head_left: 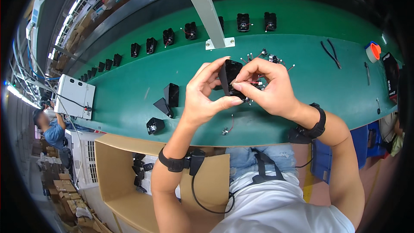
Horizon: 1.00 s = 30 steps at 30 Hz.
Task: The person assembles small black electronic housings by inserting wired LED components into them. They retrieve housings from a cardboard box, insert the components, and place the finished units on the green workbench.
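A small black plastic housing (229,77) is being pinched at frame centre, above the green table (129,86). It is being gripped by the left hand (202,95), thumb tip pressed low at its lower right edge, index curled over its top. The right hand (269,88) is being closed on the same housing from the right, fingertips clamped on its side where thin wires with white ends (258,84) are being held against it. Both hands are being kept raised off the table.

Just behind the hands, a loose cluster of small wired parts (267,58) is being left lying on the table. Lower left of the hands, three more black housings (166,103) are being left near each other. A row of black housings (172,36) is being shown along the far strip, upper left to upper centre. A grey post (205,6) is being seen upper centre. Black tweezers (331,54) and a roll of tape (373,51) are lying upper right. An open cardboard box (116,177) with black parts is being seen lower left. Black bands with cables are being worn on both wrists.
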### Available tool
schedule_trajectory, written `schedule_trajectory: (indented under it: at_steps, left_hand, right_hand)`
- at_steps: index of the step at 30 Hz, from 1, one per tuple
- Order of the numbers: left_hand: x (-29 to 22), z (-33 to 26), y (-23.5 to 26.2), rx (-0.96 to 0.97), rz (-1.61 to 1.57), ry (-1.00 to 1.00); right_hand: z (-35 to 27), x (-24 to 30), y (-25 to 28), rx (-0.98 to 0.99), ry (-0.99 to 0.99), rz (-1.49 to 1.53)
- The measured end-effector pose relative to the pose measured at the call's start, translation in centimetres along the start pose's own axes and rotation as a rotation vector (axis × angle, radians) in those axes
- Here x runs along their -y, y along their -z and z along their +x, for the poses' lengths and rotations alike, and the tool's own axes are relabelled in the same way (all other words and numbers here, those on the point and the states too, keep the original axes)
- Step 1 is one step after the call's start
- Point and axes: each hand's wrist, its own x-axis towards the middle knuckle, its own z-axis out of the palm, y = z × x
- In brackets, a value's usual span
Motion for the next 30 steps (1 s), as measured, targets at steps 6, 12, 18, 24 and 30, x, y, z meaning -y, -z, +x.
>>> schedule_trajectory:
  at_steps: [6,12,18,24,30]
  left_hand:
    - [-0.7,0.3,-0.6,0.024,-0.153,-0.008]
    - [-0.9,-0.2,-0.3,-0.010,-0.304,0.027]
    - [-1.0,0.0,-0.6,-0.043,-0.305,0.063]
    - [-1.0,-0.1,-0.3,-0.022,-0.143,0.038]
    - [-1.0,-0.2,-0.3,0.010,0.150,-0.028]
  right_hand:
    - [0.5,1.2,1.4,-0.021,0.165,-0.031]
    - [0.8,1.6,1.2,0.002,0.433,-0.211]
    - [0.9,1.3,1.3,0.045,0.587,-0.377]
    - [1.1,2.1,1.5,0.096,0.604,-0.484]
    - [0.6,2.3,1.2,0.180,0.519,-0.573]
